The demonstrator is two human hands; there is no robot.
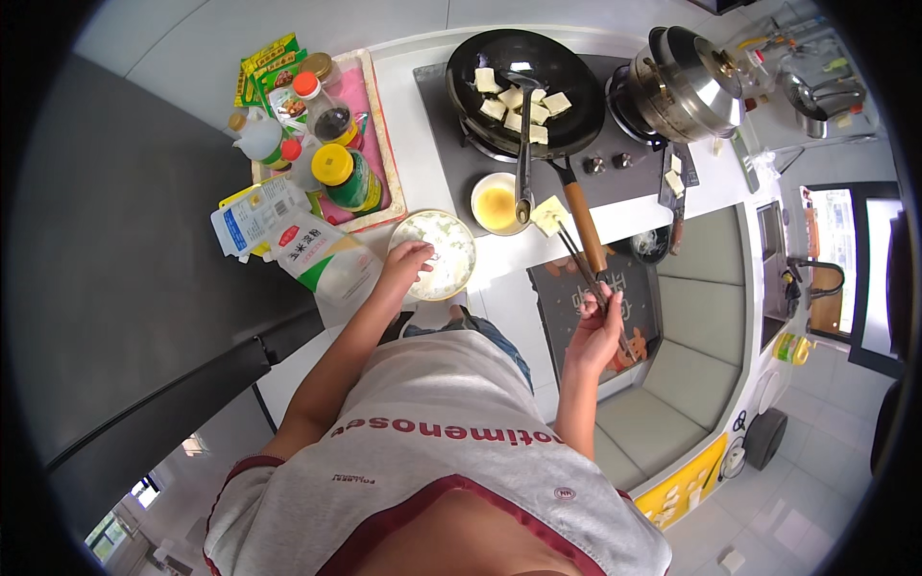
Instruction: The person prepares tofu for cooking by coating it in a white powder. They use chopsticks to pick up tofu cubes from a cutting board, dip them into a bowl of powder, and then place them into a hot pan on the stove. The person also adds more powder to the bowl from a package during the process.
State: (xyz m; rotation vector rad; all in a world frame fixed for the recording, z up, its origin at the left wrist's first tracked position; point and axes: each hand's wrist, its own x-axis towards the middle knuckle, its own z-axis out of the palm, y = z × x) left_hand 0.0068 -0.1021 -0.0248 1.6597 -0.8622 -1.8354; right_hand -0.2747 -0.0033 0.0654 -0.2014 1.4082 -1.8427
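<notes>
My right hand [599, 324] holds a pair of dark chopsticks [576, 253], and their tips grip a square piece of tofu [549, 215] beside a bowl of beaten egg [497, 204]. Over a plate of white powder [445, 248] is my left hand [409, 265], its fingers loosely curled; whether they hold something is unclear. Several tofu pieces [557, 104] lie in a black wok [576, 79] on the hob. A dark ladle or spatula [525, 155] rests across the wok's rim, its handle end over the egg bowl.
The wok's wooden handle [585, 229] juts over the counter edge. A steel steamer pot [659, 86] stands on the right burner. Near it a cleaver [673, 189] carries tofu pieces. At left are a tray [389, 173] of seasoning bottles and an open plastic bag [324, 252].
</notes>
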